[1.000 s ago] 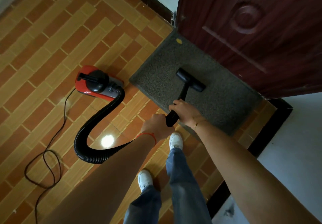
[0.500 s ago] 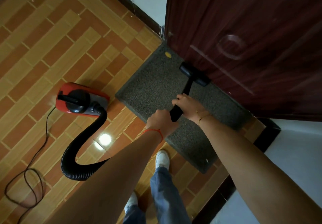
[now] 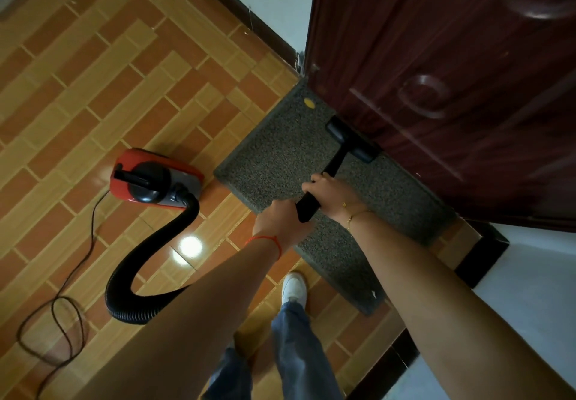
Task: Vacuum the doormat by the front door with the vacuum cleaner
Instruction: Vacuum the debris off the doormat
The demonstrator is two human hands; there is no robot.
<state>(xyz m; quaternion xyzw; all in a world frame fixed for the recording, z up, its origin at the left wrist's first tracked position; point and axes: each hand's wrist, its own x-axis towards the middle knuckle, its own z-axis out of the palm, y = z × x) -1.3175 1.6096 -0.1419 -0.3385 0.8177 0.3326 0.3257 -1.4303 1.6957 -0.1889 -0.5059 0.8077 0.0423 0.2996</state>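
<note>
Both hands clenched on the black wand [image 3: 330, 175]: right hand [image 3: 332, 195] higher up the shaft, left hand [image 3: 279, 223] wrapped round its lower end where the hose [image 3: 149, 253] joins. Nozzle [image 3: 352, 142] flat on the mat [image 3: 280, 163], at the far edge, just beside the door [image 3: 436, 88]. Red canister [image 3: 152, 178] on the tiles [image 3: 93, 88] left of the mat, cord [image 3: 62, 306] trailing behind.

Judgement: stroke is at full reach. Best to draw back in straight, overlapping lanes, nozzle kept flat, hose slack so the canister is not dragged. Near right part of the mat probably needs passes.

Containers: only the canister; closed, contents not visible.
</note>
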